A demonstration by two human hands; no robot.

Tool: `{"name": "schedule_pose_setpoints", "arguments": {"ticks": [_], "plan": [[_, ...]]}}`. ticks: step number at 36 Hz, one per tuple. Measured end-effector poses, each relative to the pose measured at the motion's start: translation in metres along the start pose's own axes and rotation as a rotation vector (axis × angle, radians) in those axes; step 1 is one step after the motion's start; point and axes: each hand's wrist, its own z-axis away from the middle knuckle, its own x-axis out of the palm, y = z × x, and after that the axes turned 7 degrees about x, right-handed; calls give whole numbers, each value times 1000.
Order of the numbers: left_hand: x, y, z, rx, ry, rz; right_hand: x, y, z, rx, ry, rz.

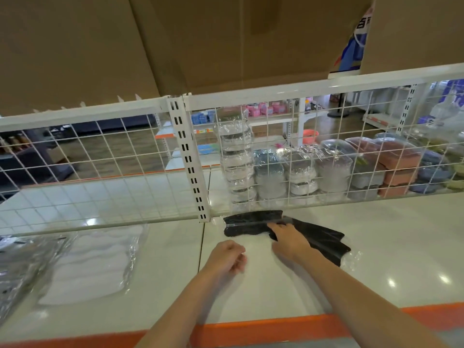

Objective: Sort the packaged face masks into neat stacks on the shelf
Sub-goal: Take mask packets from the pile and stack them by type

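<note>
Two clear packs of black face masks lie on the white shelf (376, 259) by the wire grid. One black pack (247, 223) lies flat against the grid; the other black pack (324, 241) angles away to the right. My right hand (286, 241) rests on the spot where the two packs meet, fingers reaching toward the grid. Just left of it, my left hand (227, 257) hovers over the bare shelf with loosely curled fingers and holds nothing. A pack of white masks (93, 264) lies on the left shelf section, with grey packs (22, 267) at the far left.
A white wire grid (100, 172) backs the shelf, with a slotted upright post (189, 162) at the middle. Behind the grid stand wrapped stacks of bowls and containers (301, 172). Cardboard boxes (200, 41) sit overhead. An orange strip (263, 327) edges the shelf front.
</note>
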Motion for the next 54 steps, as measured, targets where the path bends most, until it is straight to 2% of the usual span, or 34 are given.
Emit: {"name": "schedule_pose_setpoints", "arguments": {"ticks": [5,7,10,13,15,18,20,22,24,27,30,34,41,45,48,50,52,54], "plan": [[-23,-7,-5,119,-20,-506,6,-10,2,-89,95,328],[-30,-8,-7,111,-20,-584,8,-12,5,-98,127,353],[-32,-9,-7,39,0,-396,7,-13,9,-15,228,127],[-29,-10,-5,-124,57,32,3,-9,10,-2,331,-223],[-30,-12,-9,-212,60,331,0,-5,14,-107,314,-390],[-31,-12,-10,-266,-45,580,0,4,21,-308,230,-372],[-23,-9,-3,-270,-110,541,3,10,26,-328,192,-301],[-12,-4,3,-216,-139,407,6,17,29,-270,185,-294],[-3,-4,3,-168,-83,334,7,26,31,-147,207,-232],[4,-4,4,-129,6,345,3,42,32,91,210,-33],[3,-1,7,-83,34,331,-3,53,33,185,158,66],[0,2,9,-41,10,308,-7,56,32,138,158,96],[-9,2,8,-53,95,331,-3,47,29,131,218,137],[-16,0,9,-143,132,378,-5,47,28,135,287,26],[-18,-1,13,-189,124,457,-9,35,31,32,362,-164],[-17,-1,14,-203,104,539,-12,23,34,-101,308,-314],[-17,-1,14,-216,52,573,-12,12,41,-265,159,-410],[-17,-1,17,-230,-71,553,-9,5,49,-383,3,-426]]}}
